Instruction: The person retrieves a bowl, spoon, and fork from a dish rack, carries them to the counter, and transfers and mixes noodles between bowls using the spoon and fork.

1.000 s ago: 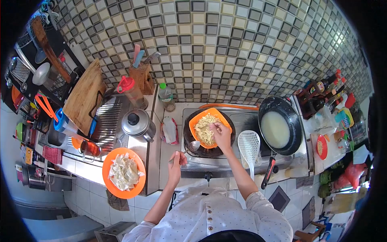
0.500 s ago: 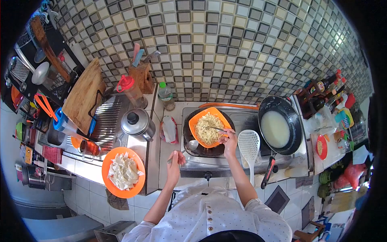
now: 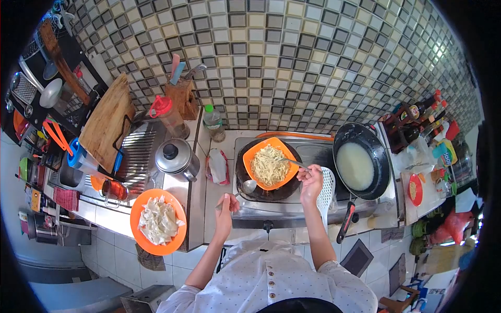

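Noodles [image 3: 269,166] fill a square orange bowl [image 3: 251,155] standing over the left burner. My right hand [image 3: 311,182] is closed around the handle of a metal fork [image 3: 298,165], whose far end lies in the noodles. To the left of the bowl, my left hand [image 3: 225,208] pinches the handle of a metal spoon [image 3: 249,186]. The spoon's head is beside the bowl's lower left edge. A white slotted turner [image 3: 326,193] rests on the stove, partly behind my right hand.
A black frying pan [image 3: 383,172] with pale liquid sits on the right burner. At left, an orange plate [image 3: 136,229] holds whitish food pieces near the counter edge. A metal pot [image 3: 175,159] and a green-capped bottle [image 3: 213,122] stand beyond it.
My right hand has moved right, away from the bowl's edge, with the fork angled across the rim. My left hand stays in nearly the same place.
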`<action>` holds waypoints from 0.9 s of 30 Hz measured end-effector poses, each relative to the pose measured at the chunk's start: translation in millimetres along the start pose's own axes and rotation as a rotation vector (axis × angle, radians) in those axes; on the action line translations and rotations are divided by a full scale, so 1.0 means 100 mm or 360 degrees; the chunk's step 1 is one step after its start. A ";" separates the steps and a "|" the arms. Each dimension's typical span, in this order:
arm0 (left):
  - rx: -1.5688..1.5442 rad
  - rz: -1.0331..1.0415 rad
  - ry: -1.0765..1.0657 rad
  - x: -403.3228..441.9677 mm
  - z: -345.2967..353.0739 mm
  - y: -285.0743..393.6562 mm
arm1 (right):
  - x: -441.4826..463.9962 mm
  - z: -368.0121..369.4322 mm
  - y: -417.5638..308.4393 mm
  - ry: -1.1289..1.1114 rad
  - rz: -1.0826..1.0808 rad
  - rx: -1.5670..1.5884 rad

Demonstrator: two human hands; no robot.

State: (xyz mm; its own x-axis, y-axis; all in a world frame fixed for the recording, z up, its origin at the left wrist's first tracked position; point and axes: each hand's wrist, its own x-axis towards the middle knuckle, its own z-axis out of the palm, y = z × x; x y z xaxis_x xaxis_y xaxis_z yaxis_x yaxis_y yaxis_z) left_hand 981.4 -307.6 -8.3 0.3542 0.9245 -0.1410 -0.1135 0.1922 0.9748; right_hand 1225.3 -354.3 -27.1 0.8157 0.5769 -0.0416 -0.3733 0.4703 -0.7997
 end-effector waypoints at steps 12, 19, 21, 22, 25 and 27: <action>0.0031 0.0010 0.0013 0.00 0.00 -0.01 | -0.06 0.19 -0.29 -0.0526 -0.0440 -0.1218; 0.0014 0.0013 0.0021 -0.01 -0.03 -0.04 | -0.14 0.17 0.14 -0.0692 -0.0538 -0.1727; 0.0023 0.0010 0.0030 -0.02 -0.03 -0.03 | -0.05 0.06 0.35 -0.0659 -0.0502 -0.1550; 0.0033 0.0009 0.0039 -0.02 -0.03 -0.02 | -0.03 0.03 0.41 -0.0626 -0.0467 -0.1372; 0.0022 0.0030 -0.0003 0.00 -0.04 -0.01 | 0.03 -0.04 0.45 -0.0285 -0.0222 -0.0782; 0.0027 0.0025 0.0013 -0.01 -0.04 -0.01 | 0.06 -0.09 0.43 -0.0186 -0.0093 -0.0608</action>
State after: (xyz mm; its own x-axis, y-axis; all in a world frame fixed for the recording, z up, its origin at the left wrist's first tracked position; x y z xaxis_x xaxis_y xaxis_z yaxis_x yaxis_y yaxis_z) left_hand 977.1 -306.9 -9.6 0.3449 0.9300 -0.1270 -0.1033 0.1721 0.9796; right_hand 1218.2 -337.4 -67.0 0.7670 0.6387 0.0615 -0.1185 0.2351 -0.9647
